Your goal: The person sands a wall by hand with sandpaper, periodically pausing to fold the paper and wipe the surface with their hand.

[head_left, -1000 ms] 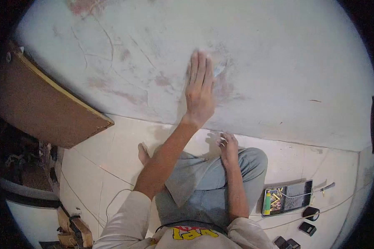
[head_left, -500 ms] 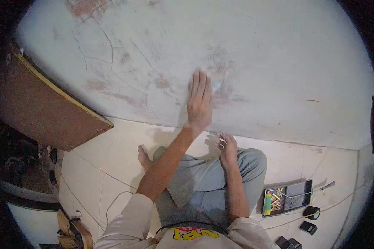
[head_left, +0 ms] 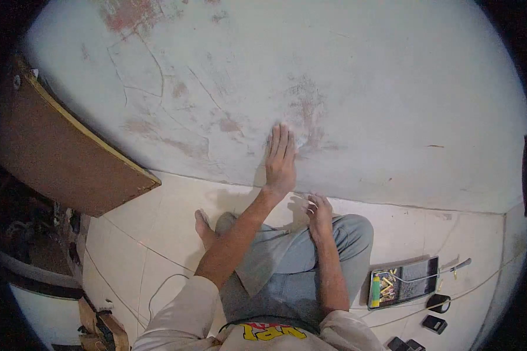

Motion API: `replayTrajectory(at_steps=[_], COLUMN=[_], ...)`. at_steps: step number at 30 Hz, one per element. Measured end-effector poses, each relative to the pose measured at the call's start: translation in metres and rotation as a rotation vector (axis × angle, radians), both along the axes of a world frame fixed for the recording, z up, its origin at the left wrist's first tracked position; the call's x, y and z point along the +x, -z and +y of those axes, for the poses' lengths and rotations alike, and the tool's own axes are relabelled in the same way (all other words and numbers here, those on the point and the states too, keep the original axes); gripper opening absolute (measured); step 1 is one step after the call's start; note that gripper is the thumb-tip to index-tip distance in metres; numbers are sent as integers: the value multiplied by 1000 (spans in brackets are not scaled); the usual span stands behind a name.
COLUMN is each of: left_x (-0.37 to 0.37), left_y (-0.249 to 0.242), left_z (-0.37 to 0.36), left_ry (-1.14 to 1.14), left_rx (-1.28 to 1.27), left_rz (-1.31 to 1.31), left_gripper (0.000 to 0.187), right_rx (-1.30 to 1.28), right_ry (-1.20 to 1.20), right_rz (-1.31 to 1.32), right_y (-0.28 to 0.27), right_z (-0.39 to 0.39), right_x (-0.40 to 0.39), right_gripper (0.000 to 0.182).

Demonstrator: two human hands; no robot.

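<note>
Against the scuffed pale wall [head_left: 380, 117], my left hand [head_left: 281, 158] lies nearly flat, fingers stretched upward and close together. A small pale sheet [head_left: 300, 141] peeks out at the right of those fingers, pressed between them and the wall; most of it is hidden, so its exact kind cannot be told. Reddish-brown worn patches [head_left: 310, 111] surround the fingertips. My right hand [head_left: 319, 213] hovers or rests above my right knee near the foot of the wall, its fingers loosely bent and apart, holding nothing.
On the tiled floor at right lies a black tray [head_left: 413, 286] with a green-yellow tube [head_left: 375, 291] and small brass-coloured pieces. Black objects [head_left: 434, 323] sit beside it, and a cable [head_left: 451, 292] crosses there. A brown board [head_left: 70, 146] leans at left.
My left hand has slid down the wall, and the pale sheet under it has moved down too. My right hand stays about where it was. The view has shifted slightly.
</note>
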State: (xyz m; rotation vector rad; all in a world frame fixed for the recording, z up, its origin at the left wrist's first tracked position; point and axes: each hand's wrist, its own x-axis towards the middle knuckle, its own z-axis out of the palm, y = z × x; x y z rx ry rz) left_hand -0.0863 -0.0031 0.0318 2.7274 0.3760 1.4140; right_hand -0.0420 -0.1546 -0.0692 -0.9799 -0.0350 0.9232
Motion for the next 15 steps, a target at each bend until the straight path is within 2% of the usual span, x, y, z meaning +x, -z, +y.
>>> replayTrajectory(at_steps=[4, 7, 8, 12, 13, 15], left_x=[17, 20, 18, -2, -4, -6], left_y=[-104, -119, -106, 21, 21, 22], left_z=[1, 1, 3, 7, 3, 1], left_ry=[23, -3, -2, -2, 8, 24], left_rx=[118, 132, 134, 120, 133, 1], left_rz=[-165, -216, -219, 1, -7, 9], left_gripper=[56, 49, 49, 57, 57, 57], right_rx=[-14, -2, 7, -3, 2, -14], right_ry=[22, 21, 10, 4, 0, 26], right_rz=[-5, 1, -1, -17, 7, 75], right_y=[-2, -6, -8, -7, -12, -5], right_z=[1, -2, -2, -1, -1, 1], right_x=[-3, -3, -1, 2, -1, -2], right_gripper=[27, 25, 22, 28, 28, 29])
